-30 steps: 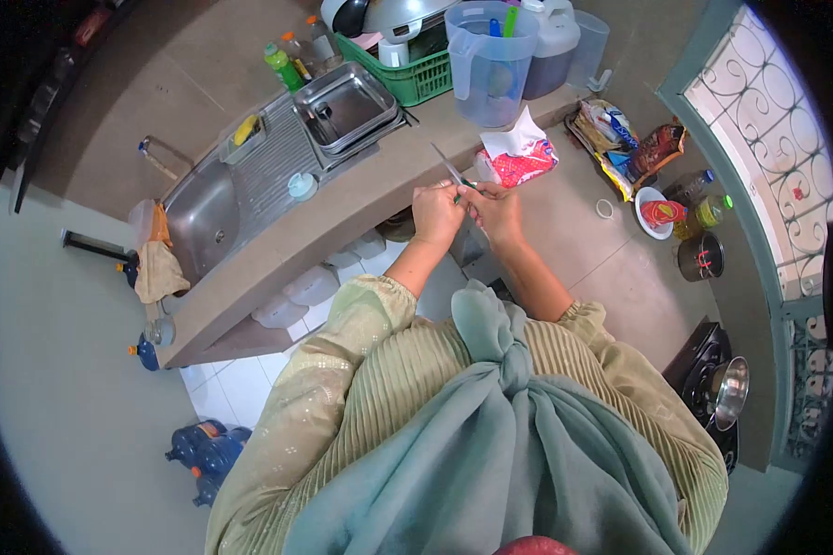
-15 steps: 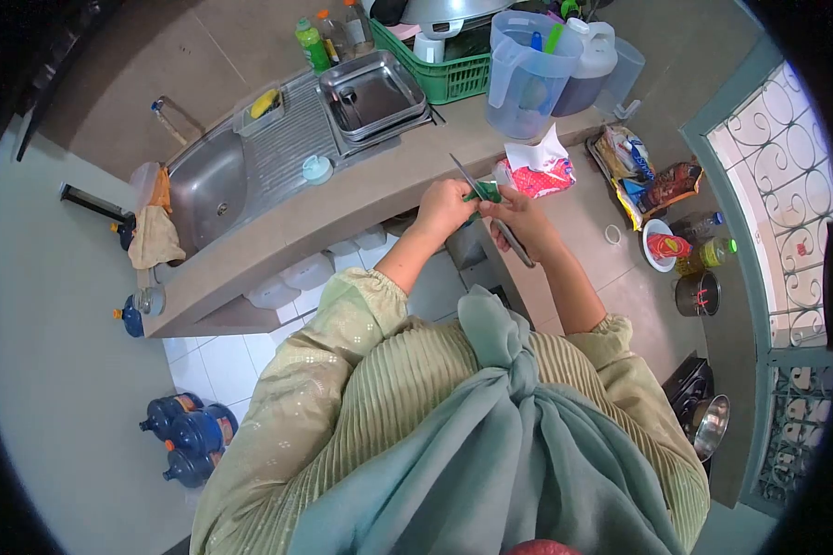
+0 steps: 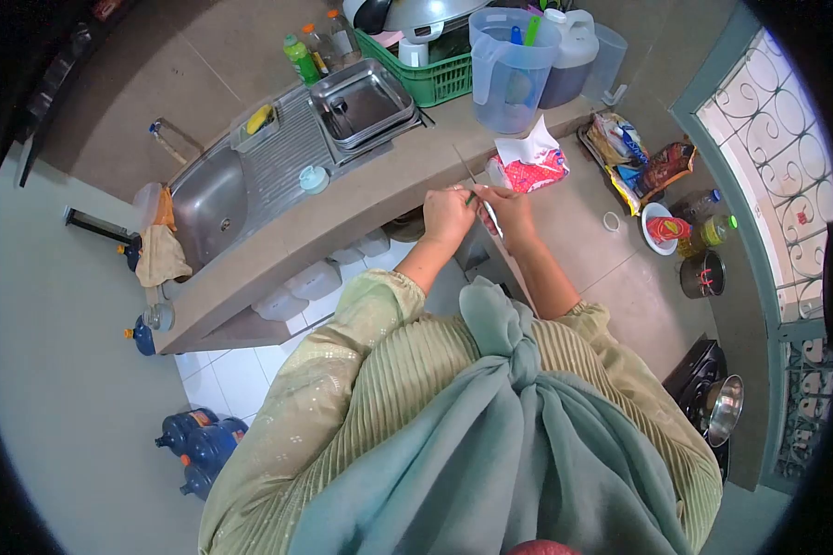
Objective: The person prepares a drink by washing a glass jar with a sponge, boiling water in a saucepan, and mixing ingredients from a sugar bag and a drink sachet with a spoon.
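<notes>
My left hand is closed, with its fingertips on a small green piece that is mostly hidden and whose kind I cannot make out. Close beside it, my right hand is wrapped around a knife. The thin blade points up and away between the hands, and the lower part shows pale below the fingers. Both hands are over the counter's inner edge, their fingertips nearly touching. Just beyond them lies a red and white tissue pack with a tissue sticking out.
At the left is a steel sink, with stacked metal trays beside it. A green basket and a clear plastic jug stand at the back. Food packets, a white bowl and a pot line the right side.
My hands have drawn closer together, and the green piece, plainly visible before, is now mostly covered by fingers. The knife has turned steeper. The whole view has shifted slightly.
</notes>
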Demonstrator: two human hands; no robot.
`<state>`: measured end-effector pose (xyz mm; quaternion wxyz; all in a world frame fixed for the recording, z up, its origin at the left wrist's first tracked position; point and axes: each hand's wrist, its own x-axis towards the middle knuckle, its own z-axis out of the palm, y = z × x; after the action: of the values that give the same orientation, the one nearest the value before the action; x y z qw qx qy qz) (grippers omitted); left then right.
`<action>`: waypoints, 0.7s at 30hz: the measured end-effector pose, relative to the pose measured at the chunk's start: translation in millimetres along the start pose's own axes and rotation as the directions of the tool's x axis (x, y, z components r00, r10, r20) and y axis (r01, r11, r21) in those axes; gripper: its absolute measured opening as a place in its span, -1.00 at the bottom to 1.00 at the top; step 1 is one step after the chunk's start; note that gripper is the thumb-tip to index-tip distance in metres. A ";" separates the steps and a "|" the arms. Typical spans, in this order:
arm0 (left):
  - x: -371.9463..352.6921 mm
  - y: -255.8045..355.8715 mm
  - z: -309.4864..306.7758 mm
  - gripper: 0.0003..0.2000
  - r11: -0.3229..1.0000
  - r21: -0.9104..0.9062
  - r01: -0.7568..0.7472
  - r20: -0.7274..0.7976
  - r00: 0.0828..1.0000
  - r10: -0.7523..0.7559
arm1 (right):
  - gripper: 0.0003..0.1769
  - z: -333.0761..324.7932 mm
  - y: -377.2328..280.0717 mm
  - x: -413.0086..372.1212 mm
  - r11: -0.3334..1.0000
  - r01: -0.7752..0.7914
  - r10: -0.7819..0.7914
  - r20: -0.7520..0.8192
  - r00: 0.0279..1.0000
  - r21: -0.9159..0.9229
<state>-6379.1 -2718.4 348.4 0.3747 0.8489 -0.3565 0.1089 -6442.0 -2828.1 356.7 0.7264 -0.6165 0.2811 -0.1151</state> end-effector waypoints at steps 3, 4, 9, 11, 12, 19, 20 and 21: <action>1.1 -4.2 3.0 -0.85 0.996 -0.035 0.082 0.140 0.987 -0.076 | -0.74 -37.0 -6.4 6.2 0.932 -0.282 0.219 0.265 0.939 0.228; 3.5 -3.5 -2.6 -0.85 0.996 -0.037 0.081 0.135 0.988 -0.076 | -0.74 -56.7 -6.6 4.3 0.891 -0.334 0.228 0.332 0.915 0.307; 11.6 1.3 -54.2 -0.87 0.863 -0.470 0.186 0.279 0.959 -0.054 | -0.47 -193.8 96.8 29.0 0.716 -0.152 -0.202 -0.411 0.889 -0.681; 17.2 18.9 -88.8 -0.88 0.839 -0.532 0.117 0.279 0.959 0.043 | -0.47 -227.5 126.6 20.9 0.460 -0.159 -0.321 -0.330 0.887 -0.874; 22.6 32.2 -114.0 -0.88 0.833 -0.544 0.095 0.289 0.954 0.080 | -0.49 -228.5 119.7 17.4 0.415 -0.299 -0.185 -0.401 0.897 -0.859; 47.1 128.1 -292.4 -0.79 0.895 -0.191 -0.403 0.146 0.890 0.432 | -0.48 12.0 -200.0 -100.8 0.401 0.915 -0.863 0.322 0.390 -0.035; 45.1 141.3 -311.5 -0.78 0.862 -0.111 -0.495 0.145 0.850 0.507 | -0.50 27.2 -224.5 -121.7 0.245 0.966 -0.847 0.466 0.254 -0.082; 42.5 155.1 -330.9 -0.78 0.860 -0.089 -0.502 0.159 0.846 0.510 | -0.52 37.5 -241.1 -135.7 0.072 0.991 -0.785 0.607 0.124 -0.109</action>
<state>-6427.7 -2576.6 684.5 0.3181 0.7228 -0.6016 0.1203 -6488.8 -2778.7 627.5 0.3366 -0.8213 -0.3072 -0.3432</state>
